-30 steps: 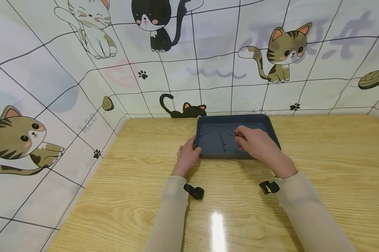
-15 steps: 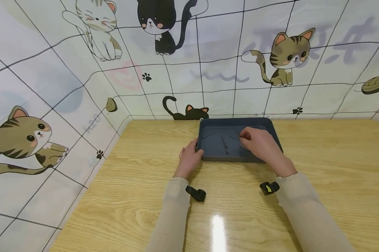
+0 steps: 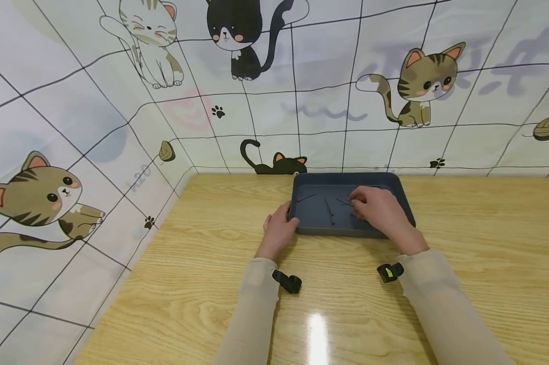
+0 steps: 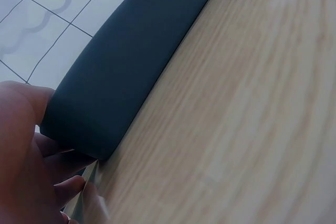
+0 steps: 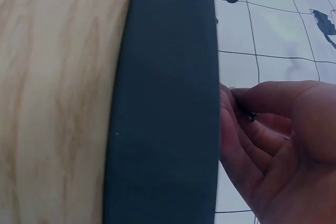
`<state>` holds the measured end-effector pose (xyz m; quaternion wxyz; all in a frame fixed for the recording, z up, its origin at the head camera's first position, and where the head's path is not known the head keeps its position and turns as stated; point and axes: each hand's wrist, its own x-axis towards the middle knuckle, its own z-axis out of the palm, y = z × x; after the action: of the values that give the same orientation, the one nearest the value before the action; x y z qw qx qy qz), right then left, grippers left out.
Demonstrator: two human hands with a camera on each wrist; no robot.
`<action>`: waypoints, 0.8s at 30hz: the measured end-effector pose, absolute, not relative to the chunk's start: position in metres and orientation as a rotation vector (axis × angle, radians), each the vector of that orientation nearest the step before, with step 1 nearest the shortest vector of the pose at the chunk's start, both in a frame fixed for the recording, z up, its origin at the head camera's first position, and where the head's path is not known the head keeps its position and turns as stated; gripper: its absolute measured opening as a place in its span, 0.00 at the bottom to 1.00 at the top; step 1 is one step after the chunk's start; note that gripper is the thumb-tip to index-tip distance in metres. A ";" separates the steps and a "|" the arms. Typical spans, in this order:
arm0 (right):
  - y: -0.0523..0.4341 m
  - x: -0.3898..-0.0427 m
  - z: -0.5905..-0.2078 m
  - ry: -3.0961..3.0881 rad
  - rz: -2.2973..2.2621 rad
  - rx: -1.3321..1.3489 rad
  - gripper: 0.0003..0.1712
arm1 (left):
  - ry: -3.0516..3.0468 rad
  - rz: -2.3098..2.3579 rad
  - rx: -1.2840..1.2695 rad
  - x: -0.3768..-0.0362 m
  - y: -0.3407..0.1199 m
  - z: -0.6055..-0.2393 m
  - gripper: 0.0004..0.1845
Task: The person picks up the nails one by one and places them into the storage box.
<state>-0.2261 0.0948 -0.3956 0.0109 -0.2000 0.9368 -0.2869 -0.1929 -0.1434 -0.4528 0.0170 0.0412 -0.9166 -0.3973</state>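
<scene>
A shallow dark blue-grey tray [image 3: 313,214] lies on the table, with several thin dark metal rods [image 3: 330,211] scattered inside. My left hand [image 3: 276,232] grips its near left corner. In the left wrist view, the thumb lies against the upper edge of the tray wall [image 4: 131,66] and the fingers reach around the corner below. Over the right half of the tray, my right hand [image 3: 383,210] pinches a slim dark rod between thumb and fingers. One small end of that rod [image 5: 253,117] shows in the right wrist view; the hand hides the rest.
The wood-grain table [image 3: 201,299] extends around the tray. Behind it rises a white wall covering [image 3: 320,137] with cat drawings, close to the tray's far edge. A black wrist camera [image 3: 288,282] sits on the left sleeve, another camera [image 3: 390,272] on the right.
The head view has shifted slightly, so the tray appears a little further right and lower. My right fingers have moved slightly within the tray, uncovering more rods. The left hand stays at its corner.
</scene>
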 end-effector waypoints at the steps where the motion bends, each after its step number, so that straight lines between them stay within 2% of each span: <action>1: 0.095 -0.227 -0.398 2.932 -0.898 -0.632 0.12 | -2.847 -1.236 0.126 -0.193 -0.143 -0.453 0.29; 24: 0.092 -0.227 -0.410 2.947 -0.793 -0.749 0.12 | -2.818 -1.242 0.094 -0.192 -0.143 -0.453 0.29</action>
<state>-0.2273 0.0923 -0.4100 -0.0003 -0.2384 0.9379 -0.2522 -0.1921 -0.1429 -0.4532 0.0302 0.0306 -0.9143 -0.4029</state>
